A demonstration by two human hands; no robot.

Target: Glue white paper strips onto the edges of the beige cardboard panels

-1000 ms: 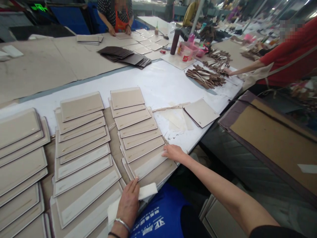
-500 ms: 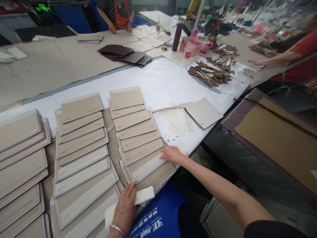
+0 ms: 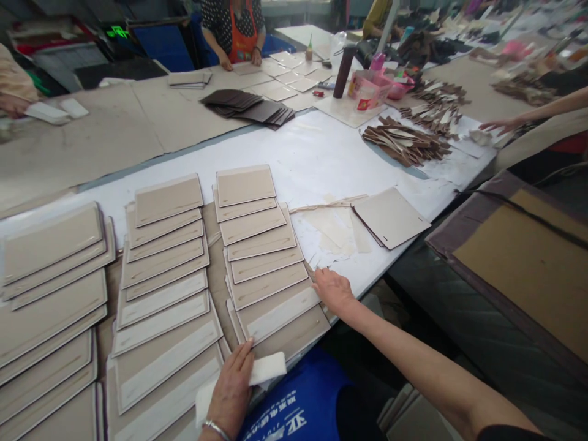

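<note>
My left hand [image 3: 232,383] is closed round a stack of white foam-like strips [image 3: 269,367], which stick out on both sides of it. Its fingertips touch the lower left corner of a beige panel. On that panel lies a single white strip [image 3: 285,315], stretched along the lower edge. My right hand [image 3: 334,291] is at the strip's right end, fingers bent and pressed together on it; the fingertips are partly hidden. Just below is another beige panel [image 3: 298,334] with a thin glue-like streak. Overlapping panels [image 3: 261,245] continue up this column.
Two more columns of beige panels [image 3: 165,263] lie to the left, some with white strips. Grey-beige sheets [image 3: 390,217] sit at the right edge. Farther off are dark panels [image 3: 248,105], brown scraps [image 3: 408,141], a pink basket [image 3: 367,89] and co-workers' hands [image 3: 503,124].
The view has swung a little to the left, so the scene sits farther right. A co-worker's hand has appeared at far left. Both my hands stay at the same panel.
</note>
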